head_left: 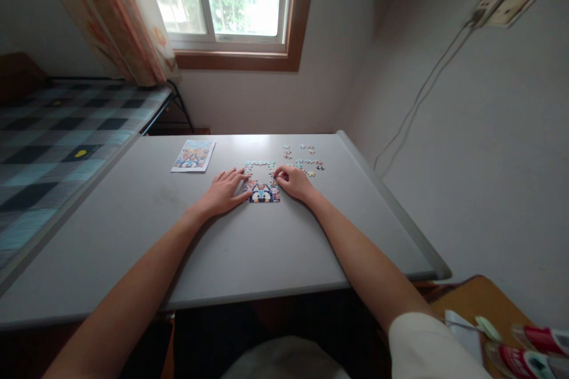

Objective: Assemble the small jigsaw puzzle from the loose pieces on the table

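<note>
A partly joined jigsaw puzzle lies flat on the table, its border and lower part in place around a bare gap in the middle. My left hand rests flat with fingers spread, the fingertips touching the puzzle's left edge. At the right edge, my right hand has its thumb and index finger pinched together; whatever is between them is too small to make out. Several loose puzzle pieces are scattered just beyond and to the right of my right hand.
A printed picture card lies on the grey table to the left. A bed with a checked cover stands along the left side. Bottles sit on a wooden stool at the lower right. A cable hangs down the wall.
</note>
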A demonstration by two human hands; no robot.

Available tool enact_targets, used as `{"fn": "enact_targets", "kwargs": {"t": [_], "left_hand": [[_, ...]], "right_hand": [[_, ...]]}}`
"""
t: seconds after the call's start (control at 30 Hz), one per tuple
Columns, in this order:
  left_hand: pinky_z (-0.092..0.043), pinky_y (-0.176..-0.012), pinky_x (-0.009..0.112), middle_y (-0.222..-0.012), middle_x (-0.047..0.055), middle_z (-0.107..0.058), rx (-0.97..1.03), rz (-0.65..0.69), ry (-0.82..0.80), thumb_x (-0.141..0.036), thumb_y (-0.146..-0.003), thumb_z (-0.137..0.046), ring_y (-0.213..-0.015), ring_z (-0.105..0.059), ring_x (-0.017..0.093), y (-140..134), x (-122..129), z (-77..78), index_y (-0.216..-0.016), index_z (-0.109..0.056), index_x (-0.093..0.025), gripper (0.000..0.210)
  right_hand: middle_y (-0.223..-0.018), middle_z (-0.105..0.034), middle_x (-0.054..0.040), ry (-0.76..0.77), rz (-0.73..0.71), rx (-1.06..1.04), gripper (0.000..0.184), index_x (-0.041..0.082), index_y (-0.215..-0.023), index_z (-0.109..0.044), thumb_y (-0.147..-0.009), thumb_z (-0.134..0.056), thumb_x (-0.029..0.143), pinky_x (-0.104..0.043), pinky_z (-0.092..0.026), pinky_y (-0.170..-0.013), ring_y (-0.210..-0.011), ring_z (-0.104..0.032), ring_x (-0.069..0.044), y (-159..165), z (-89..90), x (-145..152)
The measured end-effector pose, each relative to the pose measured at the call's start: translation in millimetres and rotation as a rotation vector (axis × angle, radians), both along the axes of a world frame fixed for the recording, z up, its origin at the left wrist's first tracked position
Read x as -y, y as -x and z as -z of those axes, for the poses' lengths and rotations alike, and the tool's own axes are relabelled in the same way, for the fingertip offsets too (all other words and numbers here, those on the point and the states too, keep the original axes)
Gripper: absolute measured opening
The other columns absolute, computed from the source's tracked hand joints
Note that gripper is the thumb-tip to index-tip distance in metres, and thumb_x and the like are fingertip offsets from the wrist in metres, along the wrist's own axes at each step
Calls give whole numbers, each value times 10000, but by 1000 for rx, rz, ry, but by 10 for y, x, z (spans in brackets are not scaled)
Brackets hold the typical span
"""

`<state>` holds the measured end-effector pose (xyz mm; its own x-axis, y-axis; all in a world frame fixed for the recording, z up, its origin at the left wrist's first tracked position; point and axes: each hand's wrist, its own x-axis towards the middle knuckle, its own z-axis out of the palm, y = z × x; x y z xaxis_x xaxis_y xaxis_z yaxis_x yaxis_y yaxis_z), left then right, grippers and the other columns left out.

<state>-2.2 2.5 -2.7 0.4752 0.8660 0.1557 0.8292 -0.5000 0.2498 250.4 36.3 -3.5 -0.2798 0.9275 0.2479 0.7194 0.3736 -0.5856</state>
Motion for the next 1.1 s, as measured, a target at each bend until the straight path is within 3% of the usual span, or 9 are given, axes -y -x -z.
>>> {"fn": "enact_targets", "kwargs": {"t": [0.3,0.53,0.67,0.9,1.1], "left_hand": [[-212,-1158,481,-1520,77,-390,-20,3,-4,-551,-942,-443,-1428,-281,280,5,-6,1,-1311,-505,-219,500],[-214,-1159,481,-1517,83,-394,-19,4,-3,-543,-942,-449,-1428,-282,281,10,-10,3,-1311,-505,-213,498],[-220,-1156,487,-1516,81,-396,-21,2,-2,-539,-941,-452,-1427,-284,283,3,-2,-8,-1312,-507,-214,496],[-210,-1161,478,-1511,78,-404,-13,4,-5,-554,-938,-445,-1427,-286,277,17,-17,26,-1311,-504,-221,503],[-208,-1162,479,-1510,77,-405,-12,8,-4,-555,-940,-439,-1430,-279,276,25,-25,34,-1311,-501,-222,502]], "right_hand": [[-680,-621,7,-51,-25,-97,210,177,-889,-696,-772,-522,170,-233,-399,-665,-631,-529,-121,-110,-37,-53],[-754,-681,-64,-159,460,-311,273,137,-934,-702,-793,-493,242,-271,-466,-669,-650,-595,-166,-672,-223,-254],[-759,-696,-78,-111,614,-276,258,134,-901,-716,-769,-514,224,-277,-475,-675,-672,-618,-182,-898,-221,-289],[-806,-718,-76,9,568,-133,220,145,-875,-730,-767,-555,221,-277,-477,-754,-769,-650,-189,-849,-224,-259],[-849,-728,-75,13,514,-80,220,160,-868,-732,-774,-549,238,-282,-479,-795,-816,-656,-187,-767,-225,-229]]}}
